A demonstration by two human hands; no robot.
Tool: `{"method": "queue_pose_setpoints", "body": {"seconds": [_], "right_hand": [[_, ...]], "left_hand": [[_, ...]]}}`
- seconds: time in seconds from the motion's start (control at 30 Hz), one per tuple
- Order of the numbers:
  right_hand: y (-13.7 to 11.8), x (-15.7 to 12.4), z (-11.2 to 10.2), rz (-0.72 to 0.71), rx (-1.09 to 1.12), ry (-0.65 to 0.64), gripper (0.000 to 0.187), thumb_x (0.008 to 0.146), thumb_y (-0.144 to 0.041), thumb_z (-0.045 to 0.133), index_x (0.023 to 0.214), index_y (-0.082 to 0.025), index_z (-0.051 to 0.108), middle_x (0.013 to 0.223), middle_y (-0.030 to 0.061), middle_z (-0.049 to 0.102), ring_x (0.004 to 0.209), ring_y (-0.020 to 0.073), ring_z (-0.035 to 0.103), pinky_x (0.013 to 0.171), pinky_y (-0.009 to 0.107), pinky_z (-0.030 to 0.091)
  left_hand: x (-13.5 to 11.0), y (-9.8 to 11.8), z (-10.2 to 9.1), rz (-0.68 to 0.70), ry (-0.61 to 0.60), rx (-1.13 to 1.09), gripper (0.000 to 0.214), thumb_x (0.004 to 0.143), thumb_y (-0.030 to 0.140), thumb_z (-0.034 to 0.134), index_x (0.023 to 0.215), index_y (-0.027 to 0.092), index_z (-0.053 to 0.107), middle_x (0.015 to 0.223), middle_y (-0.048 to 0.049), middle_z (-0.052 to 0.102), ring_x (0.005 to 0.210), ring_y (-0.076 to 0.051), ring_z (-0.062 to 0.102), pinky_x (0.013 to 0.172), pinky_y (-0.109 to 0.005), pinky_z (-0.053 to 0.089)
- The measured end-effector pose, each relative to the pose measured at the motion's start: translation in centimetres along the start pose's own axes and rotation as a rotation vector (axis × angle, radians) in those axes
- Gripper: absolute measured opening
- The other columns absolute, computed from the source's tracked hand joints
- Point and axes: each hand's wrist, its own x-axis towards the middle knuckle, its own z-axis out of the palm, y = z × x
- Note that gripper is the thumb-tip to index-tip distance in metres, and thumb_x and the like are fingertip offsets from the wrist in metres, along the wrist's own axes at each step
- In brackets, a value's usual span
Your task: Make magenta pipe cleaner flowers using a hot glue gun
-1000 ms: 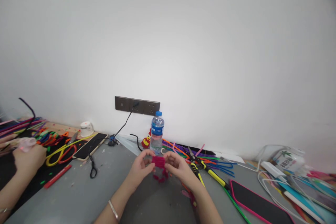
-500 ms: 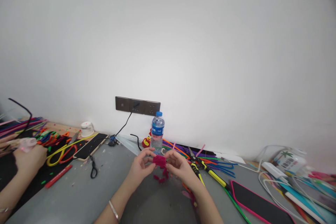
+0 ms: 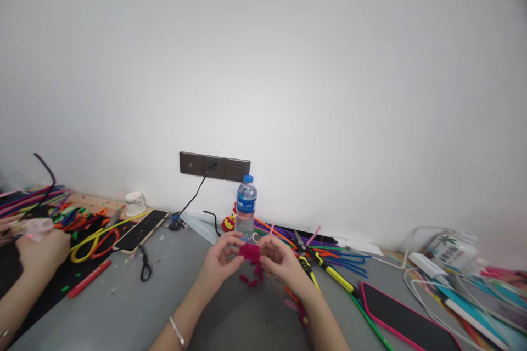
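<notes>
Fingers (image 3: pixel 235 263) of both hands are pinching a small magenta fuzzy piece (image 3: pixel 249 252), nearly closed, the left hand (image 3: pixel 220 267) gripping its left edge and the right hand (image 3: pixel 280 260) its right edge. It is sitting between the two hands, in front of an upright water bottle (image 3: pixel 246 204). Short magenta scraps (image 3: pixel 252 282) are lying just nearer than the piece, between the wrists. From there the grey tabletop (image 3: pixel 251 323) is running toward the viewer, leaving room between the forearms. A red-and-yellow figure (image 3: pixel 229 221) is standing just beside the bottle, near the wall (image 3: pixel 263 77). To the right, colourful fuzzy stems (image 3: pixel 354 264) and a yellow-and-black hand tool (image 3: pixel 338 278) are crowding close to the right hand, and a pink-edged phone (image 3: pixel 405 315) is lying farther out, so space is narrowing on that side. To the left, a wider grey stretch is separating the left forearm from a black cord (image 3: pixel 144 267), a pale-edged phone (image 3: pixel 141 232) and a red stick (image 3: pixel 89 279). Beyond them, a co-worker's hand (image 3: pixel 44 253) is holding a pale pink object (image 3: pixel 38 228) over a black mat (image 3: pixel 51 293), well apart.
</notes>
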Motion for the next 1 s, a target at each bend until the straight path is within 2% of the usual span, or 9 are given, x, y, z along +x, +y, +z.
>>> {"method": "queue_pose_setpoints", "body": {"seconds": [0.2,0.33,0.6,0.77,0.87,1.0], "right_hand": [[-0.32,0.12,0.20,-0.004,0.023,0.019,0.024,0.079,-0.037,0.068,0.088,-0.020,0.055,0.082,0.0004,0.054,0.068,0.0135,0.050,0.059,0.024,0.038],[-0.27,0.09,0.12,0.010,0.032,0.018,0.024,0.079,-0.037,0.068,0.089,-0.020,0.054,0.082,0.0005,0.054,0.070,0.0143,0.051,0.060,0.024,0.039],[-0.37,0.06,0.33,0.023,0.087,0.040,0.026,0.077,-0.039,0.069,0.087,-0.021,0.053,0.077,-0.0005,0.052,0.065,0.0133,0.047,0.055,0.024,0.036],[-0.63,0.15,0.45,0.015,0.097,0.059,0.026,0.076,-0.040,0.069,0.087,-0.021,0.053,0.076,-0.0009,0.052,0.064,0.0135,0.047,0.056,0.024,0.036],[-0.63,0.21,0.32,0.006,0.113,0.069,0.025,0.077,-0.038,0.069,0.087,-0.022,0.053,0.078,-0.0005,0.053,0.067,0.0140,0.048,0.058,0.024,0.036],[-0.48,0.25,0.06,-0.004,0.099,0.082,0.025,0.076,-0.039,0.069,0.087,-0.022,0.053,0.077,-0.0001,0.054,0.067,0.0150,0.049,0.058,0.025,0.037]], "left_hand": [[0.09,0.41,0.32,-0.003,0.065,-0.070,0.040,0.066,0.026,0.077,0.101,0.020,0.058,0.114,-0.0086,0.057,0.072,-0.014,0.061,0.067,-0.028,0.053],[0.13,0.62,0.32,-0.007,0.090,-0.078,0.032,0.066,0.030,0.077,0.089,0.019,0.058,0.115,-0.0085,0.056,0.071,-0.014,0.061,0.062,-0.026,0.052],[0.14,0.80,0.04,0.030,0.194,-0.073,0.027,0.066,0.033,0.077,0.078,0.017,0.060,0.103,-0.0065,0.061,0.071,-0.015,0.061,0.062,-0.026,0.051],[0.39,0.50,-0.33,0.109,0.243,-0.054,0.023,0.067,0.032,0.076,0.068,0.016,0.059,0.080,-0.0011,0.060,0.065,-0.012,0.056,0.062,-0.023,0.047],[0.49,0.26,-0.56,0.128,0.265,-0.026,0.023,0.068,0.033,0.074,0.067,0.016,0.059,0.074,0.0005,0.057,0.061,-0.011,0.052,0.059,-0.022,0.045],[0.49,0.25,-0.60,0.115,0.273,-0.009,0.024,0.069,0.035,0.074,0.067,0.016,0.058,0.075,-0.0001,0.058,0.059,-0.011,0.052,0.059,-0.023,0.045]]}}
